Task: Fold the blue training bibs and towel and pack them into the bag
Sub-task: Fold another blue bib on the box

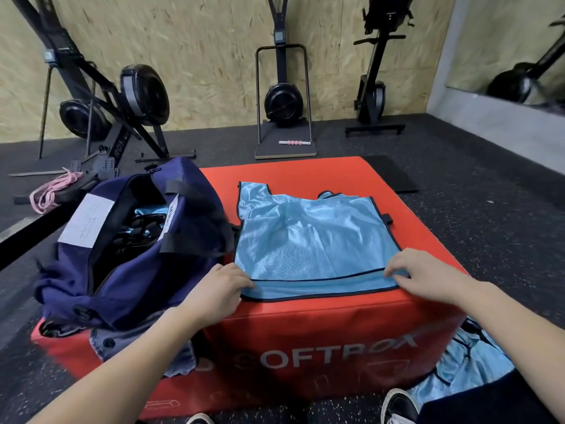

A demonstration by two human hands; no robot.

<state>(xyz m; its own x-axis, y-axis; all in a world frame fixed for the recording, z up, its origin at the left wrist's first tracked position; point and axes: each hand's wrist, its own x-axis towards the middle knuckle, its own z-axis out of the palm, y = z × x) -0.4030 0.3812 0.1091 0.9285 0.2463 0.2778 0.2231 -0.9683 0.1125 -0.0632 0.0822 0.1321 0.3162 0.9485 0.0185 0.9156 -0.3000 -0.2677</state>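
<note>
Both hands, left (218,287) and right (425,275), pinch near hem corners of shiny light-blue mesh bib (312,237); fabric limp, slippery, light; corners best hold.

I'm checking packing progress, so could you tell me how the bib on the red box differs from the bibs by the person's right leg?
The bib on the box lies spread flat, both hands at its near corners; the bibs by the leg hang crumpled and untouched. Both are shiny light blue with dark trim.
</note>
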